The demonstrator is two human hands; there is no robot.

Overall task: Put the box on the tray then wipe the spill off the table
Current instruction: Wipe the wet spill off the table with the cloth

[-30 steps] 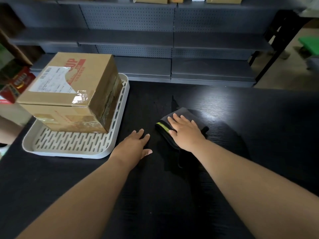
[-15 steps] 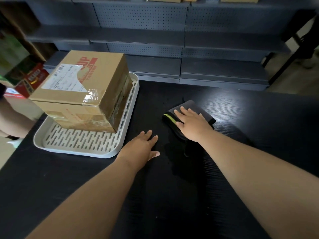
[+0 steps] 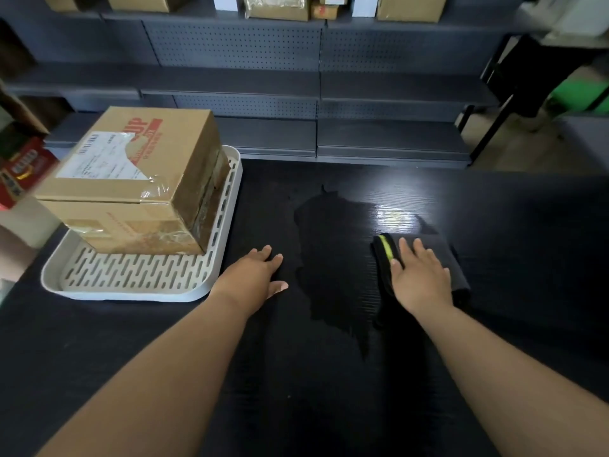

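A taped cardboard box with a shipping label stands on the white slotted tray at the left of the black table. A dark wet spill spreads over the middle of the table, with a glare patch at its far right. My right hand presses flat on a folded dark cloth with a yellow-green stripe, at the spill's right edge. My left hand lies flat on the table, fingers spread, between the tray and the spill, holding nothing.
Grey metal shelving runs behind the table, with cardboard boxes on its top shelf. Red packages sit at the far left beyond the tray. A black frame and a green object stand at the right.
My right hand has slid the cloth to the right, uncovering the dark wet patch in the middle. My left hand has stayed flat beside the tray. The box and tray have not moved.
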